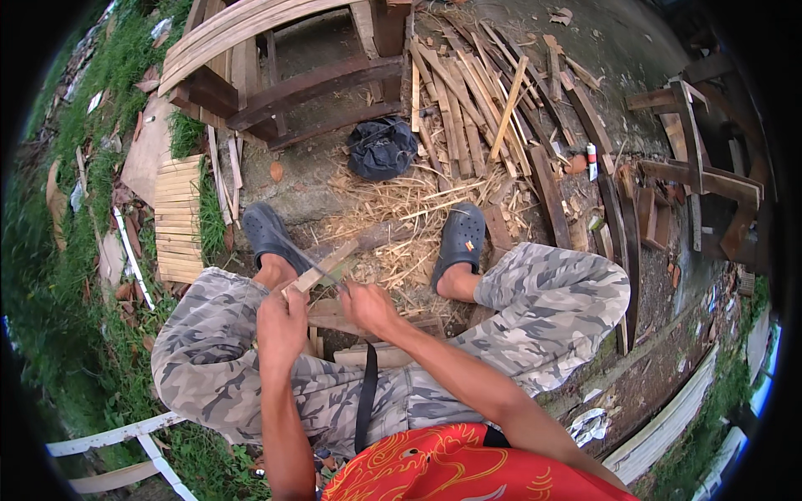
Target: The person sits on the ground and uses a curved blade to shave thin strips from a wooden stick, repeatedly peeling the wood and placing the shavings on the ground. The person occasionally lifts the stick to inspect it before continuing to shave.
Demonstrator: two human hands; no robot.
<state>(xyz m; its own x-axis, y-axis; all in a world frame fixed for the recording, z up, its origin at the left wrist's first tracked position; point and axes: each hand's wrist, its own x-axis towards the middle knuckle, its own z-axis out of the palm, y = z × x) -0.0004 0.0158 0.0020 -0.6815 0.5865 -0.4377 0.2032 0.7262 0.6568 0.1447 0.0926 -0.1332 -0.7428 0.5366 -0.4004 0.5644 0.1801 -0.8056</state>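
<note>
In front of my lap, my left hand (pixel 282 321) is closed around the near end of a short, pale wooden strip (pixel 338 256). The strip slants away from me to the right. My right hand (pixel 369 307) grips what looks like a knife, its handle hidden in my fingers. A thin grey blade (pixel 297 250), smeared by motion, points up and left across the strip. Pale wood shavings (pixel 393 267) are scattered between my two dark clogs. Below my hands lie some wooden blocks (pixel 330 316).
A wooden bench-like frame (pixel 309 96) stands ahead at the left, beside a dark cloth bundle (pixel 382 149). Long wood strips (pixel 468 108) are piled ahead. Trimmed slats (pixel 178 221) lie in a row at my left. A red-and-white tube (pixel 592 161) and wooden frames (pixel 697 171) are at the right.
</note>
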